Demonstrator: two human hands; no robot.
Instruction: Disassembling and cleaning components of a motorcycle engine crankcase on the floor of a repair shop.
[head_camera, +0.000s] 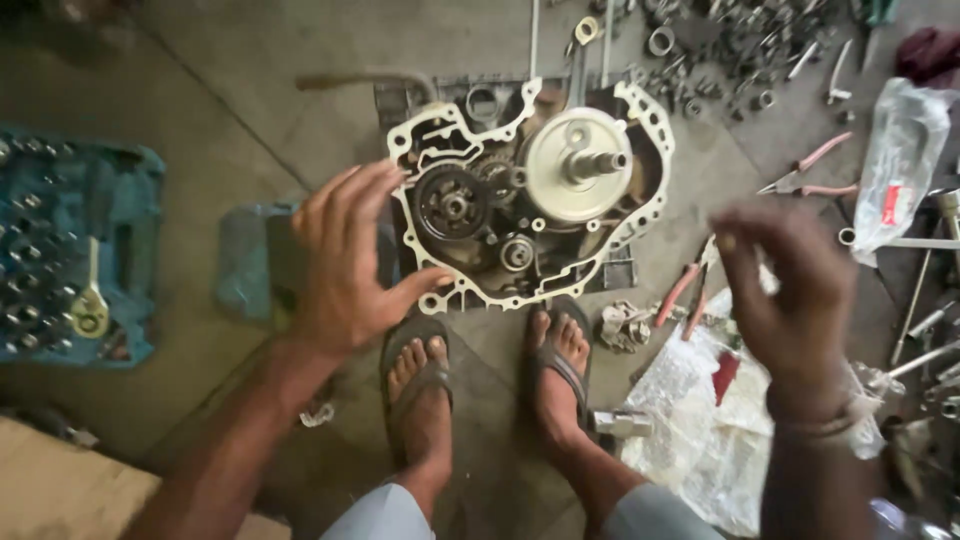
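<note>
Concrete floor (250, 90), stained and dusty, carries all the work. At its centre lies an open engine crankcase (530, 190), with a pale gasket rim, exposed gears and a large round clutch drum with a shaft standing up from it. The person squats over it, both sandalled feet (490, 385) set just below the case.

The left hand (345, 260) rests at the case's left edge, fingers spread wide and flat, thumb touching the lower-left gasket rim; it grips nothing. The right hand (790, 290) hovers well apart to the right, above crumpled clear plastic sheeting (700, 420), fingers curled loosely downward; motion blur prevents telling whether they hold anything.

Red-handled pliers (685, 290) lie between the case and the right hand. A blue socket tray (70, 250) sits at far left. Loose nuts, bolts and small parts (740, 45) are scattered at upper right, beside a second pair of pink-handled pliers (815, 170) and a clear plastic bag (900, 150).
</note>
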